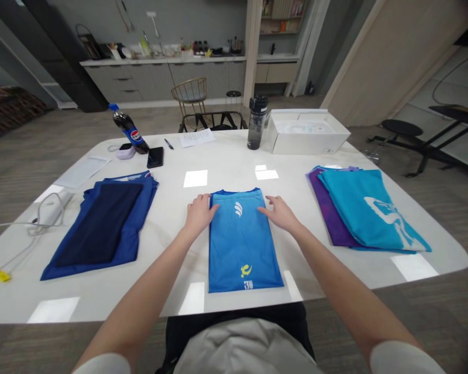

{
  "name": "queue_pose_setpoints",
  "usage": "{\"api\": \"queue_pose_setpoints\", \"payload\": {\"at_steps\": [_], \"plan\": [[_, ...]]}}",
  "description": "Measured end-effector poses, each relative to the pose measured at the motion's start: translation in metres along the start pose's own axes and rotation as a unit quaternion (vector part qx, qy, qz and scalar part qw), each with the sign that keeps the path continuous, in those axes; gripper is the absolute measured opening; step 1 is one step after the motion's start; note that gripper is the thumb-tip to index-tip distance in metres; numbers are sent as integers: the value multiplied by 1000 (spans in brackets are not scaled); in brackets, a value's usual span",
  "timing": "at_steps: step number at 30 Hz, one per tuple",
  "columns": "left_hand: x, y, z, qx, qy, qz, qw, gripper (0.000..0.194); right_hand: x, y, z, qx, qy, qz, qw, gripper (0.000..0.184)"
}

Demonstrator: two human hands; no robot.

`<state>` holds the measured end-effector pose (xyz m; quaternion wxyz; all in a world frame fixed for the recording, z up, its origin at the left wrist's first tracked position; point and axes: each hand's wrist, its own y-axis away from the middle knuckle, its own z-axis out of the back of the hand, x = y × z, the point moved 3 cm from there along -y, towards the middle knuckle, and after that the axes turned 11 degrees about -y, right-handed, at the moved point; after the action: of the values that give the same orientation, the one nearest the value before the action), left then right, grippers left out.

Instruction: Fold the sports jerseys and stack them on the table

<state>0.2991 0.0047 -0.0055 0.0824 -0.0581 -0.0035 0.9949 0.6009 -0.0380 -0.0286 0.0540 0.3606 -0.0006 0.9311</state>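
Observation:
A blue shirt [242, 239], folded into a neat rectangle, lies flat on the white table [234, 161] right in front of me. White and yellow logos show on its upper face. At its upper left edge rests my left hand [199, 212], fingers stretched out and the thumb over the cloth. My right hand [278, 212] is at the upper right edge, fingers apart, with the thumb tip by the fabric. Neither hand grips the cloth. To the left lies a stack of dark blue folded clothes [101, 223]. On the right are folded turquoise and purple clothes [359, 208].
Toward the back left stand a cola bottle [130, 130] and a phone [155, 157]. A dark water bottle [257, 124] and an open white box [308, 137] are at the back right. A power strip [49, 210] with cables lies at the left.

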Motion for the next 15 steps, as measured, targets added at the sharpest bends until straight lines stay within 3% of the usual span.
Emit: {"api": "queue_pose_setpoints", "payload": {"at_steps": [3, 6, 11, 15], "plan": [[-4, -42, -13, 40, -22, 19, 999, 49, 5, -48, -7, 4, 34, -53, 998, 68], [-2, -66, -24, 103, -4, 43, 994, 48, 7, -71, -9, 35, 65, -62, 995, 55], [4, -88, -33, 155, 33, 52, 986, 43, 10, -72, -10, 59, 94, -49, 993, 38], [-1, -82, -32, 156, 20, 54, 986, 35, 14, -50, -12, 9, 106, -20, 994, 33]]}}
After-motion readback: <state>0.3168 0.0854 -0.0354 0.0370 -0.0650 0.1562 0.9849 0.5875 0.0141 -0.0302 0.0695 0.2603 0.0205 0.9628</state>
